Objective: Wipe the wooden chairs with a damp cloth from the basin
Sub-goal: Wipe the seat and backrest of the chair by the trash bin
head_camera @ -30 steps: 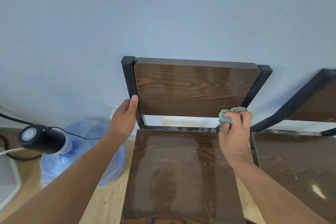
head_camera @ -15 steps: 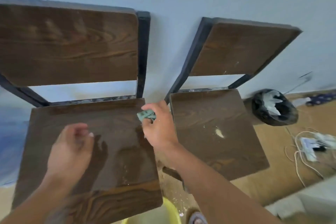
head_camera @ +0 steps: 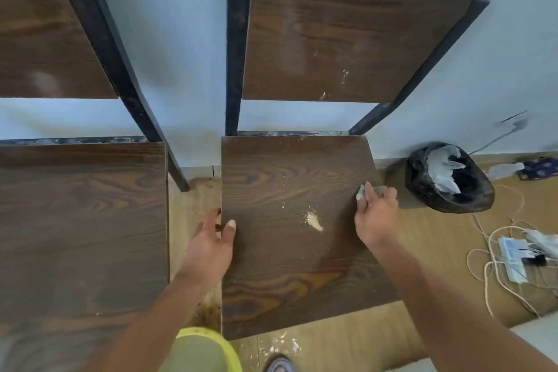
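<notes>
Two wooden chairs with black metal frames stand against the wall. The right chair (head_camera: pixel 290 266) has a dusty seat with a pale powdery smear near its middle and specks on its backrest. My right hand (head_camera: pixel 376 216) is shut on a small green damp cloth (head_camera: pixel 370 189) at the seat's right edge. My left hand (head_camera: pixel 211 243) grips the seat's left edge, thumb on top, fingers under. The left chair (head_camera: pixel 81 220) fills the left side. A yellow-rimmed basin (head_camera: pixel 208 350) shows at the bottom, partly cut off.
A black-lined waste bin (head_camera: pixel 450 178) with white paper stands right of the right chair. A power strip with tangled cables (head_camera: pixel 513 260) lies on the floor at far right. A shoe tip (head_camera: pixel 279 365) shows at the bottom. A narrow floor gap separates the chairs.
My view has swung right from the left chair to the right one. My right hand carried the cloth across to the right chair's right edge; my left hand moved onto its left edge.
</notes>
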